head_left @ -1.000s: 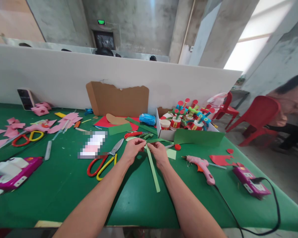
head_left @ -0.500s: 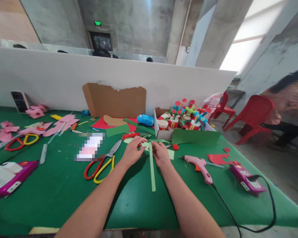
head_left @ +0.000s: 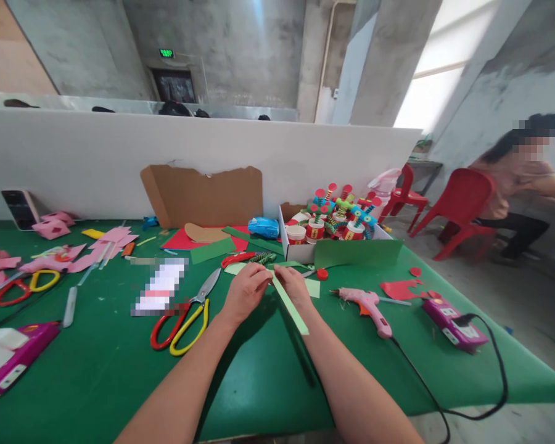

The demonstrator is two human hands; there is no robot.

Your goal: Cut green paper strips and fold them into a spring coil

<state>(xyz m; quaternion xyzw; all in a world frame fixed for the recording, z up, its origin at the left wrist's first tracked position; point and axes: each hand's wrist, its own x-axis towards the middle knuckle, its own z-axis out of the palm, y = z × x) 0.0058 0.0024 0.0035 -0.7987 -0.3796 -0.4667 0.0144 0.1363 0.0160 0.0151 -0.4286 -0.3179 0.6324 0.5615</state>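
A light green paper strip [head_left: 290, 305] slants from my fingertips down toward my right wrist, its lower end free. My left hand [head_left: 247, 293] is closed, thumb and fingers pinched at the strip's far end. Beside it, my right hand [head_left: 295, 287] is closed on the same end; its fingertips are partly hidden. Just beyond the hands lie light green paper pieces [head_left: 313, 287] and a red-handled tool [head_left: 235, 259] by a green-and-black coil [head_left: 263, 258]. Large scissors [head_left: 207, 288] with one red and one yellow handle rest left of my left hand.
A pink glue gun [head_left: 367, 305] with a black cord lies right, near a purple power strip [head_left: 456, 325]. Behind the hands stands a box [head_left: 295, 253] of colourful paper figures. Pink paper pieces [head_left: 113, 240] lie left. A person [head_left: 513, 166] sits at far right.
My left hand has moved in from slightly apart and its fingers now pinch the strip's end. The strip's free end has swung right toward my right wrist. The camera view has shifted a little.
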